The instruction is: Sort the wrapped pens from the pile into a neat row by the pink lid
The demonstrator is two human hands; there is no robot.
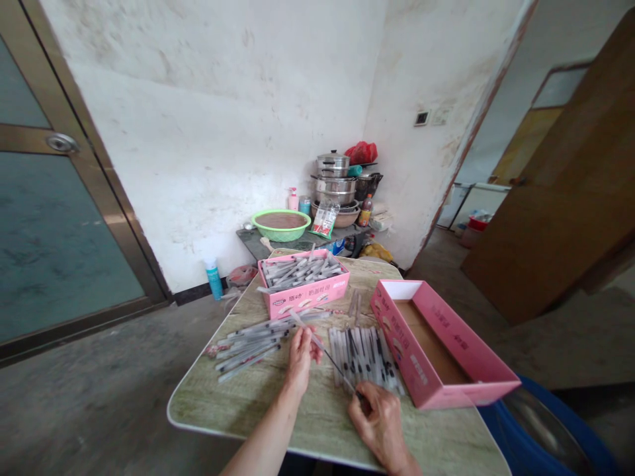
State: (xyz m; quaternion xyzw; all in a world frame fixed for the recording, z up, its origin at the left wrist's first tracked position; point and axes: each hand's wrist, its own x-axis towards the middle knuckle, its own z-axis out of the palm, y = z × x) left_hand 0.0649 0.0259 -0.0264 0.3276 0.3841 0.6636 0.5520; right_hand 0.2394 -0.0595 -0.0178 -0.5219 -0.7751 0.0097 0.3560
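Observation:
My left hand [301, 357] is closed in a pinch around a clear pen barrel [303, 325] that slants up and away from it. My right hand [378, 418] is closed on the near end of a thin dark refill [333, 360] that runs up to the left hand. Both hands hover over a small pale table [238, 403]. A loose pile of clear pen barrels [253, 342] lies left of my left hand. A neat row of finished pens [364, 354] lies between my hands and a pink box.
A pink box [302, 274] full of pen parts stands at the table's far side. An open, nearly bare pink box [441, 344] sits at the right edge. Behind are a green basin [280, 225], stacked pots [335, 182], a glass door at left and a brown door at right.

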